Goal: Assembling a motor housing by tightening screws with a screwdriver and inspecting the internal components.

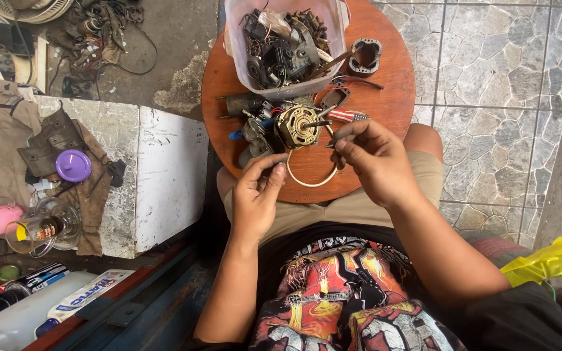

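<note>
A small electric motor (298, 127) with copper windings rests on a round red-brown table (391, 97). A white wire loop (307, 182) hangs from it toward me. My left hand (256, 195) pinches one end of that wire just below the motor. My right hand (372, 159) pinches the other end together with a thin metal tool, to the right of the motor. A red-striped screwdriver handle (348, 116) lies just above my right hand.
A clear plastic tub (232, 45) of motor parts and wires stands at the table's far side, a grey stator core (365, 56) beside it. A white box (164, 175) with cloth, a purple lid (73, 166) and glass jars (40, 227) lies left. Stone tiles lie right.
</note>
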